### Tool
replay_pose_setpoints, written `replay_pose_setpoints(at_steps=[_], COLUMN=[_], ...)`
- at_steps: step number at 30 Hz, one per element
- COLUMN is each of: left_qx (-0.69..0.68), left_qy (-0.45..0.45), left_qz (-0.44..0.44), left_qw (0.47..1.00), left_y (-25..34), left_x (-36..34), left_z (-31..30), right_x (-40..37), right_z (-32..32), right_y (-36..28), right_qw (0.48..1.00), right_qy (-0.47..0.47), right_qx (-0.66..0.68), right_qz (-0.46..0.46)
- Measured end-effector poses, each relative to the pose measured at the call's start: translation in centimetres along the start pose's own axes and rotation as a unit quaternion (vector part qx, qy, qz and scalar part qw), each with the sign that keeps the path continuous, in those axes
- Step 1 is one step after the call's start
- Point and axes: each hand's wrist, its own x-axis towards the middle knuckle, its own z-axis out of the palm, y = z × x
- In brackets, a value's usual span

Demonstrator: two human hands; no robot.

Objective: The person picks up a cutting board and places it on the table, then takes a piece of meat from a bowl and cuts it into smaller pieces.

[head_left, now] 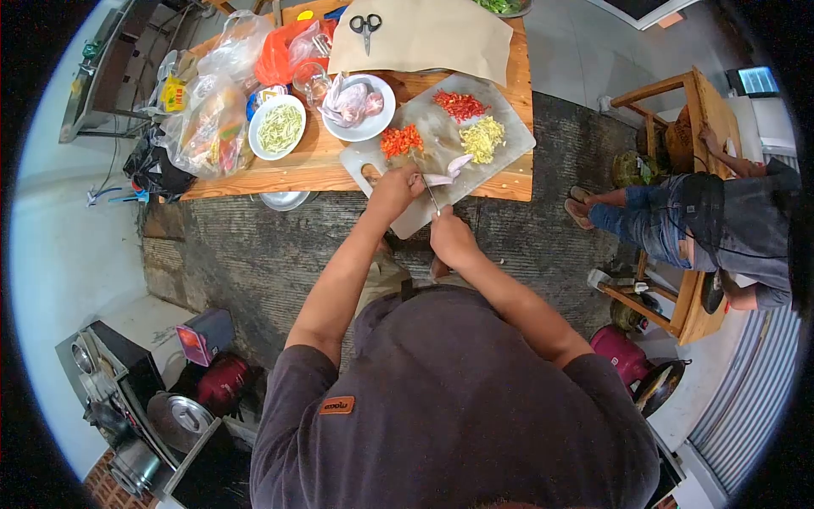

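Observation:
A knife (433, 200) is in my right hand (455, 237), its fingers closed round the handle at the near edge of the cutting board (413, 219). My left hand (395, 192) is closed on one end of a pale pink, squid-like piece (437, 180), close beside the blade. A second pale piece (459, 165) lies just beyond it. On the same board sit chopped orange-red pieces (401, 142), chopped red chilli (459, 105) and a chopped pale yellow heap (482, 139). More of the pale pink pieces (352, 105) fill a white bowl (385, 121) to the left.
A white bowl (254, 140) of pale green shreds, plastic bags (203, 127) and a glass jar (312, 82) stand on the wooden table's left side. Scissors (366, 32) lie on brown paper (441, 42). At right, another person (695, 216) works by a wooden table (710, 102).

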Motion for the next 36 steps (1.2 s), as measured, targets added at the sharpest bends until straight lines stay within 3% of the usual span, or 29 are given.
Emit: replay_pose_setpoints(at_steps=[4, 7, 9, 17, 22, 31, 33, 36], left_qx=[0.025, 0.053, 0.006, 0.022, 0.013, 0.076, 0.076, 0.057], left_qy=[0.013, 0.012, -0.013, 0.004, -0.011, 0.111, 0.129, 0.123], left_qz=[0.056, 0.021, -0.024, -0.007, -0.031, 0.045, 0.081, 0.059], left_qw=[0.998, 0.998, 1.0, 1.0, 0.999, 0.99, 0.985, 0.989], left_y=[-0.1, 0.0, 0.2, 0.0, 1.1, 1.6, 0.8, 1.5], left_x=[-0.4, -0.3, -0.1, -0.5, -1.0, -2.7, -3.0, -4.0], left_z=[1.0, 0.5, 0.0, 0.3, 0.6, 2.6, 3.2, 3.1], right_x=[2.5, 3.6, 1.4, 3.8, -0.2, 0.9, 1.6, 1.5], right_z=[0.9, 1.7, 0.7, 1.9, 0.6, -0.9, 0.9, 2.0], right_y=[0.7, 0.4, -0.3, 0.1, 0.8, 2.2, 3.8, 4.8], right_qw=[0.999, 0.996, 0.999, 0.995, 0.999, 0.993, 0.996, 0.996], right_qy=[0.043, 0.071, 0.029, 0.084, 0.02, 0.004, 0.034, 0.06], right_qx=[0.011, 0.013, 0.04, 0.015, -0.001, 0.116, 0.075, 0.049], right_qz=[-0.024, -0.05, -0.019, -0.051, 0.029, -0.011, -0.035, -0.047])
